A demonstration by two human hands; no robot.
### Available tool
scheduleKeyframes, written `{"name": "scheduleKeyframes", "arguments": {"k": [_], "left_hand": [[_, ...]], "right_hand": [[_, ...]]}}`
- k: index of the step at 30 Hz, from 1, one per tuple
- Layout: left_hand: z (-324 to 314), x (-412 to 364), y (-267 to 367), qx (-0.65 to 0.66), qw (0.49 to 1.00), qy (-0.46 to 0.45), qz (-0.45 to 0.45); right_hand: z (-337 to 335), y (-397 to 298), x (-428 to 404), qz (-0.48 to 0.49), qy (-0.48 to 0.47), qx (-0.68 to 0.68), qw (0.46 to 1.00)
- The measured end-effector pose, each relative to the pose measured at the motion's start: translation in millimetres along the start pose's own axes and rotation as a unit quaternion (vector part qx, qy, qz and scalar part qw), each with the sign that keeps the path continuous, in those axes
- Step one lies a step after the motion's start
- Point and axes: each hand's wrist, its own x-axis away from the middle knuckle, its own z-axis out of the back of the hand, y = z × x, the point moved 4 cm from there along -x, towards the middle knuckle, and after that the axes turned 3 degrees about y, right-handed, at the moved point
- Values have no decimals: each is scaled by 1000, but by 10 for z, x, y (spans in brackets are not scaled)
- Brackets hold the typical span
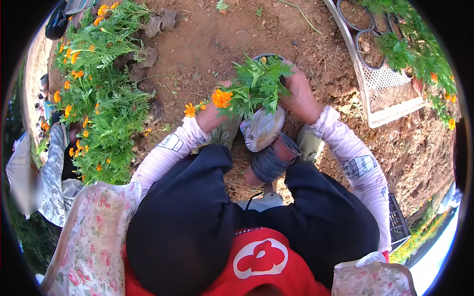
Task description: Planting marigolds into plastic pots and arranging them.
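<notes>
A marigold plant (259, 85) with orange flowers stands in front of me, its leaves covering most of a dark pot (269, 56) whose rim shows behind them. My right hand (299, 90) grips the right side of this pot, fingers partly hidden. On the other side, my left hand (214, 115) reaches in behind flowers and leaves; its fingertips are mostly hidden, so its hold cannot be told. Just below the foliage is a pearly shell (263, 129). Between my knees a stack of nested plastic pots (276, 159) lies tilted, touching or very near the shell.
Uprooted-looking marigolds (107, 85) with exposed root balls (161, 23) lie along the left. At right, a pale perforated crate (389, 88) holds pots (370, 48) of soil. Another person's camouflage sleeve (55, 174) shows far left. A black crate (398, 218) sits at lower right.
</notes>
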Motion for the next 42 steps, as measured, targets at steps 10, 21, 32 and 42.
{"name": "scheduleKeyframes", "arguments": {"k": [10, 21, 32, 42], "left_hand": [[-593, 19, -270, -454, 878, -149, 8], [-582, -83, -521, -408, 900, -125, -84], [376, -29, 78, -75, 976, -140, 151], [1214, -428, -166, 238, 919, 231, 215]], "right_hand": [[-196, 203, -86, 5, 17, 85, 996], [69, 186, 158, -7, -10, 10, 1000], [127, 80, 187, -45, -18, -102, 994], [14, 180, 13, -70, -31, -224, 971]]}}
